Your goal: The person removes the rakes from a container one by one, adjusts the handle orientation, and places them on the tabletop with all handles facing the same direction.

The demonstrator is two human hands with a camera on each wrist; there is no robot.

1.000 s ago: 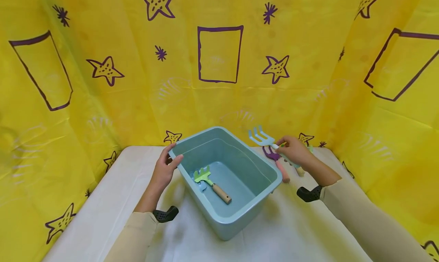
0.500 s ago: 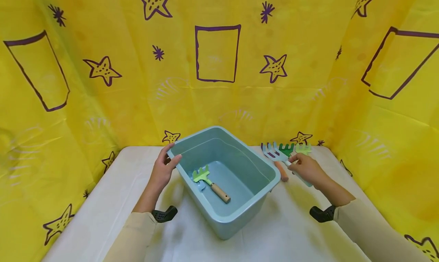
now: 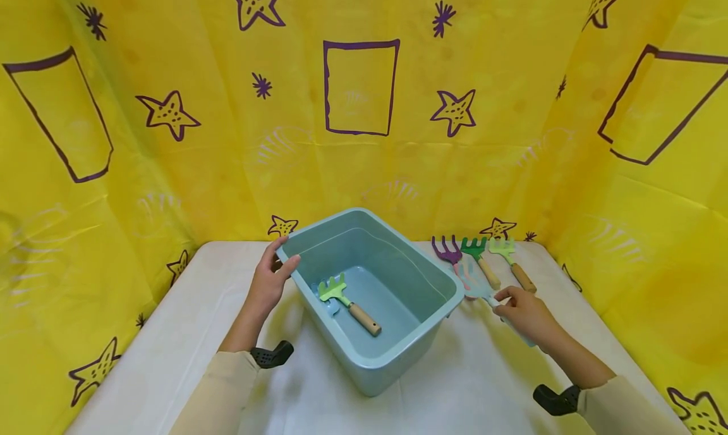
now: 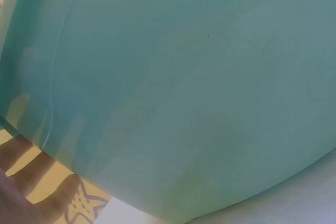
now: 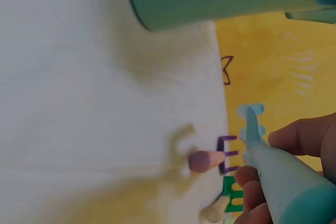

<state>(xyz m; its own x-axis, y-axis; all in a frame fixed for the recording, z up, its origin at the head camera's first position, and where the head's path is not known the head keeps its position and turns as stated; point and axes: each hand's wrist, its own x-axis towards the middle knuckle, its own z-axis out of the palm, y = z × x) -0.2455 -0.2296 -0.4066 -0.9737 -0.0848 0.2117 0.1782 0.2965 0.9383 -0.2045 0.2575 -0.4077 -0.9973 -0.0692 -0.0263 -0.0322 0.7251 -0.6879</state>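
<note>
My left hand [image 3: 270, 283] grips the left rim of a blue-green plastic basin [image 3: 372, 361], thumb over the inside and fingers outside. In the left wrist view the basin wall [image 4: 184, 103] fills most of the picture. A light green hand rake [image 3: 335, 289] with a wooden handle lies in the basin, over a small blue piece [image 3: 331, 307] mostly hidden beneath it. To the right of the basin, my right hand [image 3: 526, 315] holds a light blue hand rake [image 3: 480, 291] near its neck, above the table. Its tines point toward the back left.
Behind the held rake lie a purple rake [image 3: 448, 255] with a pink handle, a dark green rake [image 3: 488, 273] and another light green rake [image 3: 522, 277]. They rest on a white table [image 3: 455, 384]. Yellow patterned cloth [image 3: 364, 169] encloses the back and sides.
My right hand has moved right and toward me with the light blue rake, lowering it and uncovering the rakes behind. My left hand and the basin have stayed in place.
</note>
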